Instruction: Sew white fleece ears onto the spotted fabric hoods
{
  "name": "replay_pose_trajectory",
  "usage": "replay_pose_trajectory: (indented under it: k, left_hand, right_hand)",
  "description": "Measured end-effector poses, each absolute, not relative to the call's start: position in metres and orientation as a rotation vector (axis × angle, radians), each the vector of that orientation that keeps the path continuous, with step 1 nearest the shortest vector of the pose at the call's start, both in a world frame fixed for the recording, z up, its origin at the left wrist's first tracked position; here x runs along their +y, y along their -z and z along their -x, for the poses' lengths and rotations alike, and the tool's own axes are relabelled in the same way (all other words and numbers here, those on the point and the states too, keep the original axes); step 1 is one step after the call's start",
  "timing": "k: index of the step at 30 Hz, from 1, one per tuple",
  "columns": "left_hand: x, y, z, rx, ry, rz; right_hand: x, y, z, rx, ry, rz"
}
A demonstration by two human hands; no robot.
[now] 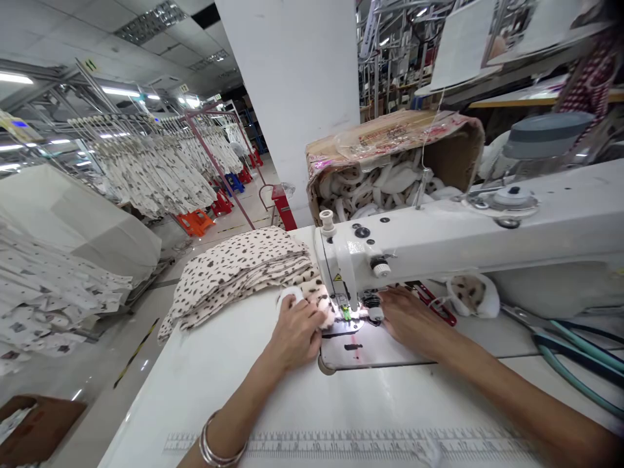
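A white industrial sewing machine stands on a white table, its lit needle area and presser foot just between my hands. My left hand presses a cream fabric piece with brown spots toward the foot. Beside it lies a folded stack of the same fabric. My right hand lies to the right of the foot, its fingertips lost in the glare. Red-handled snips sit just beyond those fingers.
A cardboard box of white and spotted fabric stands behind the machine. Teal-handled pliers lie at the right, and a ruler strip runs along the table's near edge. Racks of spotted garments hang at the left. A checked sleeve shows at the upper right.
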State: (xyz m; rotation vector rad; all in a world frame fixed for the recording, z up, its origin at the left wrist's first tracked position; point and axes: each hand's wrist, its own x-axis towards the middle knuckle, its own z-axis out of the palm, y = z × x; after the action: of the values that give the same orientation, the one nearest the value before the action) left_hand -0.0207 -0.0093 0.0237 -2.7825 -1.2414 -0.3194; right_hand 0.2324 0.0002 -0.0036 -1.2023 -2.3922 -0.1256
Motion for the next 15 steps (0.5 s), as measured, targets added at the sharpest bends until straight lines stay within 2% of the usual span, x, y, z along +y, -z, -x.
replay_pose_trajectory:
  k: [10,15]
  left_hand:
    - [-0.017,-0.023,0.013,-1.128,0.241,2.991]
    - [-0.033,-0.028,0.011,-1.073,0.538,3.121]
  right_hand:
    - [-0.011,-0.014,-0.24,-2.497,0.048,1.082]
    - [-0.016,-0.016,-0.277,-2.51,-0.1,1.17]
